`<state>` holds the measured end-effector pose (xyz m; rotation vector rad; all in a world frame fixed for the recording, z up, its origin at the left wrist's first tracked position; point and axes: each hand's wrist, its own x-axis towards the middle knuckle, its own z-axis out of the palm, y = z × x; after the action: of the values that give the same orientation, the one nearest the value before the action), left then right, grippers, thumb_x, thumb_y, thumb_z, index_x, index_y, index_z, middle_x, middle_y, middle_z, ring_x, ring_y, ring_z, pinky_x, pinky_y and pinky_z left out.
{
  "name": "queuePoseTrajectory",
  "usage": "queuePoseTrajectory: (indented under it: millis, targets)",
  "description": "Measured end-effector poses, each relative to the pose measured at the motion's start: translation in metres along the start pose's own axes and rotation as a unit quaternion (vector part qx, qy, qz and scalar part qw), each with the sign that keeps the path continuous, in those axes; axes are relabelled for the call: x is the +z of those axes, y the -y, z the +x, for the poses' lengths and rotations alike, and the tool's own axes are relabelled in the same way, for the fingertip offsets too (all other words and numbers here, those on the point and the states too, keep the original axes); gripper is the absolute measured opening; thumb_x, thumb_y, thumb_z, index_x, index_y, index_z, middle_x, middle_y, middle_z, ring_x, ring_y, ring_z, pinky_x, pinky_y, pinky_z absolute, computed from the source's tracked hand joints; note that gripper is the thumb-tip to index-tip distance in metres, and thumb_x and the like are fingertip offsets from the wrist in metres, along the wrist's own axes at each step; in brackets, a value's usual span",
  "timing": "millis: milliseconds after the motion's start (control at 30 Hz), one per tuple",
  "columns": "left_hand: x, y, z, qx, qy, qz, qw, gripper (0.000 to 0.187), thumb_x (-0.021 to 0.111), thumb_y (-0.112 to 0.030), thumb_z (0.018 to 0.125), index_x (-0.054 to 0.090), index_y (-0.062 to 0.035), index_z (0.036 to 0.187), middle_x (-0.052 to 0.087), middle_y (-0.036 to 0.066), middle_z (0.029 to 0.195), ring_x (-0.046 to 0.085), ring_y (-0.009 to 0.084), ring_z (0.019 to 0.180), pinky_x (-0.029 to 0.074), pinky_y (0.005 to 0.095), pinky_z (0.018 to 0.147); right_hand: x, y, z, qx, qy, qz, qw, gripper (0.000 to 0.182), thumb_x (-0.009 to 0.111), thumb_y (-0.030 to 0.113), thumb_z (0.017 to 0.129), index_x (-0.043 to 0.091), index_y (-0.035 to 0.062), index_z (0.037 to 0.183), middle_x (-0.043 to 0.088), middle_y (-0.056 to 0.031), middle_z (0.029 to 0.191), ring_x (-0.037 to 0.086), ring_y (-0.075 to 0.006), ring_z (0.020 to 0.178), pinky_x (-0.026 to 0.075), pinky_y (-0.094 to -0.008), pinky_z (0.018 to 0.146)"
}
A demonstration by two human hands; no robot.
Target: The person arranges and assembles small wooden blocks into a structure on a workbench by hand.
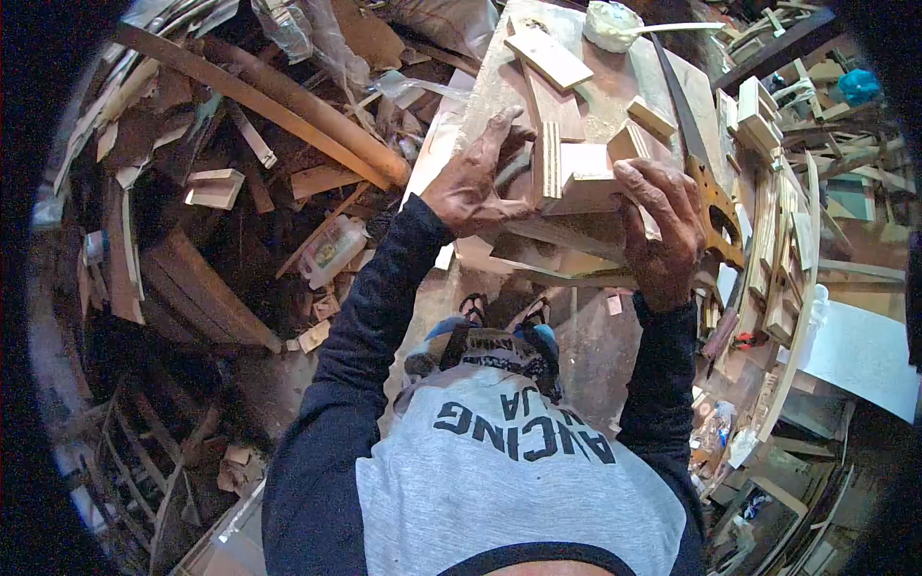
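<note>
A small wooden assembly stands at the workbench's near edge, with an upright plywood strip [550,161] on its left and a pale wooden block [588,165] beside it. My left hand [477,180] is just left of the plywood strip, thumb and fingers spread apart and curved, with nothing seen between them. My right hand [661,216] has its fingers bent over the right end of the pale block, gripping it; the palm side is hidden. Behind it another wooden piece [629,142] leans. To the right lies a handsaw [713,213] with a wooden handle and dark blade.
On the workbench [490,91] are a flat board offcut [549,58], a small wooden strip [651,118] and a whitish tub [612,27] with a stick across it. Wood scraps and a plastic bottle [333,252] clutter the left. Long strips and a white sheet [860,360] lie right.
</note>
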<state>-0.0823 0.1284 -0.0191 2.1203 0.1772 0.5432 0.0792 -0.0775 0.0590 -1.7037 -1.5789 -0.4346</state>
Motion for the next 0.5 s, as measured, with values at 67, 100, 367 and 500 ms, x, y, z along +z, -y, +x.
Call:
queuePoseTrajectory:
  millis: [67, 100, 367, 500]
  targets:
    - [0.003, 0.006, -0.001, 0.036, -0.014, 0.011, 0.999, 0.116, 0.088, -0.024, 0.068, 0.013, -0.0024, 0.154, 0.029, 0.019, 0.154, 0.031, 0.0314, 0.142, 0.025, 0.0394, 0.118, 0.000, 0.002, 0.000, 0.001, 0.002, -0.009, 1.000, 0.035, 0.072, 0.002, 0.079, 0.071, 0.0091, 0.114, 0.069, -0.0109, 0.112, 0.063, -0.0314, 0.105, 0.047, -0.0417, 0.094]
    - [0.002, 0.003, -0.001, 0.045, -0.017, 0.015, 0.999, 0.117, 0.088, -0.024, 0.068, 0.012, -0.0024, 0.154, 0.028, 0.019, 0.155, 0.030, 0.0310, 0.143, 0.025, 0.0393, 0.118, 0.000, 0.003, 0.000, 0.003, 0.005, -0.014, 1.000, 0.036, 0.072, 0.002, 0.079, 0.071, 0.0089, 0.114, 0.069, -0.0109, 0.112, 0.063, -0.0313, 0.105, 0.047, -0.0416, 0.095]
    - [-0.002, -0.013, -0.001, 0.010, 0.004, -0.008, 1.000, 0.120, 0.088, -0.017, 0.066, 0.008, -0.0075, 0.156, 0.042, 0.019, 0.146, 0.043, 0.0306, 0.135, 0.031, 0.0394, 0.115, -0.001, 0.004, 0.001, -0.009, 0.012, -0.019, 1.000, 0.034, 0.072, 0.003, 0.081, 0.070, 0.0077, 0.114, 0.068, -0.0112, 0.113, 0.063, -0.0306, 0.106, 0.047, -0.0413, 0.095]
    - [-0.001, -0.010, -0.001, 0.037, -0.019, 0.007, 0.999, 0.121, 0.087, -0.025, 0.068, 0.004, -0.0007, 0.153, 0.052, 0.026, 0.135, 0.052, 0.0389, 0.125, 0.040, 0.0380, 0.109, 0.000, 0.003, 0.000, -0.013, 0.011, -0.010, 1.000, 0.032, 0.071, 0.004, 0.082, 0.070, 0.0075, 0.114, 0.068, -0.0116, 0.113, 0.063, -0.0306, 0.106, 0.047, -0.0412, 0.094]
